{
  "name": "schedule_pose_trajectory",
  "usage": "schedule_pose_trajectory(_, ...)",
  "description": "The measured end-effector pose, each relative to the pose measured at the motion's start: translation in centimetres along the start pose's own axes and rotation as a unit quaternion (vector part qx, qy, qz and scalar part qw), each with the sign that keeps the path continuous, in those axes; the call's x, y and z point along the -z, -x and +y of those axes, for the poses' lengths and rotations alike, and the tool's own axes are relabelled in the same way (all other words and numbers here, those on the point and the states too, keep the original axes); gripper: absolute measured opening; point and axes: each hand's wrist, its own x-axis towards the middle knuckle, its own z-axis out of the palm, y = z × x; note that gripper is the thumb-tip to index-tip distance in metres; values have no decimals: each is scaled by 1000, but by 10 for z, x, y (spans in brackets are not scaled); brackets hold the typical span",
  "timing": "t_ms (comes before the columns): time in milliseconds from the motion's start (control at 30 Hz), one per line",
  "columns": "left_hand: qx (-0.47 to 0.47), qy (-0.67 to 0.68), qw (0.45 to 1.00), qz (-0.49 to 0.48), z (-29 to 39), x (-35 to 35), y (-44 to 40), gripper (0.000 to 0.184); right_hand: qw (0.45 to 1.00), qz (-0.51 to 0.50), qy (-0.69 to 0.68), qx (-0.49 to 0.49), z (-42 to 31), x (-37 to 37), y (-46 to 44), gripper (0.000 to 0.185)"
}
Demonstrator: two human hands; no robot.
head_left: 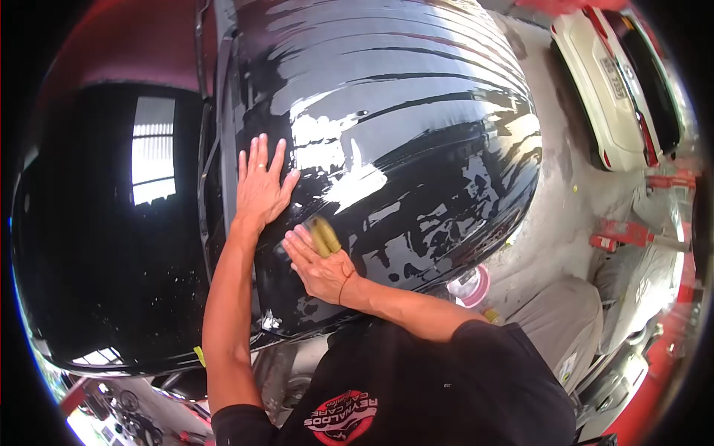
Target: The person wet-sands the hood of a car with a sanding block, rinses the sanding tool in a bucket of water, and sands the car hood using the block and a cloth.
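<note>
Across the middle lies a black car hood [416, 171] with wet streaks and bright reflections on it. My left hand [262, 186] rests flat on the hood near the windshield edge, fingers spread, with nothing in it. Lower and to the right, my right hand [320, 267] grips a yellowish block or sponge [323, 236] against the hood surface. The block is blurred, so its exact shape is hard to tell. The dark windshield [97, 223] fills the left side, with a wiper along its edge.
A pink-rimmed bucket [481, 288] stands on the floor beside the hood's near edge. A white car [606, 82] is parked at the upper right. Red jack-like equipment [625, 232] sits on the right. Another vehicle [617, 379] shows at the lower right.
</note>
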Motion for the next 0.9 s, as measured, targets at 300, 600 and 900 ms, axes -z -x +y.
schedule_pose_trajectory(300, -23, -34, 999, 4, -11, -7, 1, 58, 989, -86, 98, -74, 47, 9, -4, 42)
schedule_pose_trajectory(600, -5, -5, 1000, 20, -8, -12, 3, 58, 990, -41, 128, -49, 78, 4, -4, 42)
schedule_pose_trajectory(900, -3, -21, 1000, 10, -11, -11, 0, 57, 986, 20, 149, -66, 146, 45, -14, 22)
